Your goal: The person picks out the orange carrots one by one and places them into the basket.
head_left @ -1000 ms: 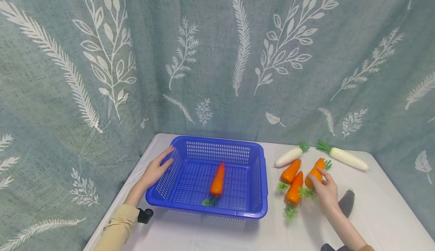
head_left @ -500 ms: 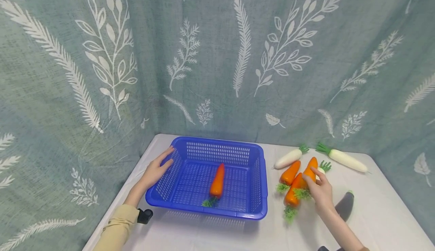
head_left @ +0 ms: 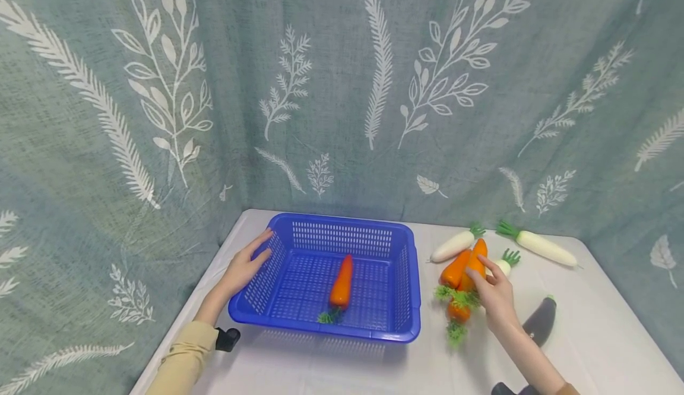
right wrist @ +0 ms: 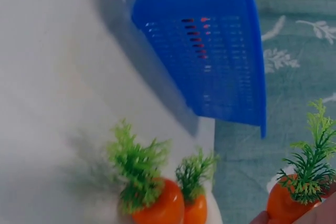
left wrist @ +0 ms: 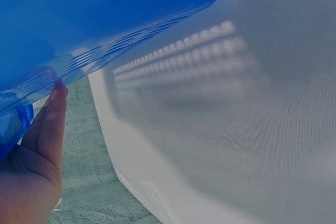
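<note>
My left hand (head_left: 241,271) lies along the left rim of a blue plastic basket (head_left: 342,337), its fingers straight and touching the side. An orange-red carrot (head_left: 342,285) with a leafy top lies inside the basket. To the basket's right, my right hand (head_left: 497,297) pinches an orange carrot (head_left: 475,264) between thumb and fingers. That carrot hangs above two others: one carrot (head_left: 453,270) shows at its left, and another carrot (head_left: 458,312) is partly covered beneath it. In the right wrist view, the held carrot (right wrist: 286,203) shows its green leaves at the lower right.
A white radish (head_left: 453,246) lies behind the carrots, and a longer white radish (head_left: 547,249) at the back right. Another white radish (head_left: 504,266) is partly hidden behind my right hand. A dark eggplant (head_left: 542,321) lies right of my forearm. A patterned curtain (head_left: 342,116) stands behind the table.
My right hand has lifted the orange carrot and carried it left over the other carrots, uncovering part of a white radish. My left hand and the basket have stayed put.
</note>
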A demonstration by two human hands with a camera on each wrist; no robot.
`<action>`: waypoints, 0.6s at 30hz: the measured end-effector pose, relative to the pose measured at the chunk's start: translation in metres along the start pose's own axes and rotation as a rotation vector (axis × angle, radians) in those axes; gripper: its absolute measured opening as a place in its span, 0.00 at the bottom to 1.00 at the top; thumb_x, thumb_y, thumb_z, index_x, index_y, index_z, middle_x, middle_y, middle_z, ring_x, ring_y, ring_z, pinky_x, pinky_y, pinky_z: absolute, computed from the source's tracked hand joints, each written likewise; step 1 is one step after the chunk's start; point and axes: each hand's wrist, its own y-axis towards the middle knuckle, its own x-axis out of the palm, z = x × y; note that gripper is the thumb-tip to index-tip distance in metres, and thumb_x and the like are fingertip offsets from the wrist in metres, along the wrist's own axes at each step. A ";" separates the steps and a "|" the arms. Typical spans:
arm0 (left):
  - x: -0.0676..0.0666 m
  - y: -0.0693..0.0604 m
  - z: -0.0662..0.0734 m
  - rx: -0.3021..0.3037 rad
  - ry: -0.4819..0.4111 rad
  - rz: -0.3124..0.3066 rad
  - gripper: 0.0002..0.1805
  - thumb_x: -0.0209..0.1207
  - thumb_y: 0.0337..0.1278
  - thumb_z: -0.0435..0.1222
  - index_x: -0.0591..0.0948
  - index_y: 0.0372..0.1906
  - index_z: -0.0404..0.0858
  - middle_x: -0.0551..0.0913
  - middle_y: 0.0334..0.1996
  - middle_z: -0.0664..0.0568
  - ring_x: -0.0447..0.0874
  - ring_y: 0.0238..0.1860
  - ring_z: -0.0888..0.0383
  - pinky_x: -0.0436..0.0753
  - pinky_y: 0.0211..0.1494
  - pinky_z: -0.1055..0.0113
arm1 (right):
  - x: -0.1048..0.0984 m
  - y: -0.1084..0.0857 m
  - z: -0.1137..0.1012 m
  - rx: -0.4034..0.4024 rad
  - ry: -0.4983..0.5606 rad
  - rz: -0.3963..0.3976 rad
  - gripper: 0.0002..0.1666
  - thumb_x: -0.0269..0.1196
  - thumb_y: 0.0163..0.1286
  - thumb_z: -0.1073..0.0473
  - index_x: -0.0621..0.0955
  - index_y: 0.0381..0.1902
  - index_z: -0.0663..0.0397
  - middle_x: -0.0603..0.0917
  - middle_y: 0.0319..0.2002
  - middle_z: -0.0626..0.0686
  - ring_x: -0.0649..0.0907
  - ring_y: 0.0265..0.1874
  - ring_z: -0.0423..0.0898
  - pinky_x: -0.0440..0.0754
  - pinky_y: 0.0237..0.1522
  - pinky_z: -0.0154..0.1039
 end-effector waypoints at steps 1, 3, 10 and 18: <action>0.000 0.000 0.000 0.000 0.000 0.001 0.27 0.47 0.75 0.36 0.61 0.72 0.30 0.56 0.74 0.37 0.51 0.73 0.37 0.53 0.74 0.43 | 0.002 0.000 -0.001 0.003 0.016 -0.008 0.38 0.54 0.74 0.56 0.55 0.77 0.57 0.51 0.71 0.75 0.63 0.65 0.63 0.73 0.56 0.44; 0.001 0.000 0.000 0.000 0.002 0.001 0.27 0.47 0.75 0.35 0.61 0.72 0.29 0.56 0.74 0.37 0.51 0.73 0.37 0.53 0.74 0.43 | 0.006 -0.002 -0.003 0.010 0.044 -0.024 0.38 0.53 0.75 0.56 0.54 0.77 0.57 0.49 0.72 0.75 0.61 0.67 0.63 0.69 0.61 0.51; 0.001 -0.001 0.000 -0.002 0.006 0.004 0.26 0.47 0.75 0.33 0.62 0.72 0.29 0.56 0.74 0.37 0.51 0.73 0.36 0.54 0.74 0.42 | 0.023 -0.008 -0.005 0.004 0.051 -0.042 0.35 0.52 0.75 0.58 0.57 0.75 0.58 0.60 0.67 0.70 0.67 0.57 0.57 0.71 0.56 0.44; 0.000 0.000 0.000 -0.002 0.001 0.004 0.26 0.47 0.75 0.34 0.62 0.72 0.29 0.56 0.74 0.37 0.51 0.73 0.36 0.53 0.74 0.42 | 0.032 -0.012 -0.008 -0.010 0.062 -0.065 0.36 0.57 0.73 0.56 0.60 0.74 0.57 0.60 0.66 0.69 0.69 0.40 0.44 0.64 0.26 0.29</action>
